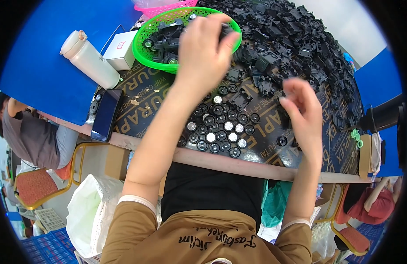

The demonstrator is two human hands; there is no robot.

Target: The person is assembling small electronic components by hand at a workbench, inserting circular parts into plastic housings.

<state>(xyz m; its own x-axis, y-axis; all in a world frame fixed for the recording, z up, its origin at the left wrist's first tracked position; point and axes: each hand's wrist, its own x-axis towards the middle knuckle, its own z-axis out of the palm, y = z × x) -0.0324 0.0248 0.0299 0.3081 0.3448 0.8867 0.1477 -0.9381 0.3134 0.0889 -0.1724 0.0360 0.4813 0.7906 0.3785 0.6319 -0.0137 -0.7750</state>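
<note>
My left hand (205, 48) is over a green plastic basket (144, 59) that holds black plastic parts with small wheels. Its fingers are smeared by motion; thumb and forefinger stand apart, and the dark shape between them may be a part in the basket or in the hand. Beside the big heap of black plastic pieces (296, 48), my right hand (302, 105) has its fingers curled in. A small dark bit shows at its thumb tip, too blurred to name. Between my arms lie many small round wheels (221, 127), black or silver-faced. One black wheel (282, 141) lies near my right wrist.
Left of the basket stand a white bottle (91, 61) and a white box (121, 50). A phone (106, 115) lies near the table's left front edge. Behind the green basket is a pink one (164, 6). A white bag (87, 215) stands below, left. Other people sit at both sides.
</note>
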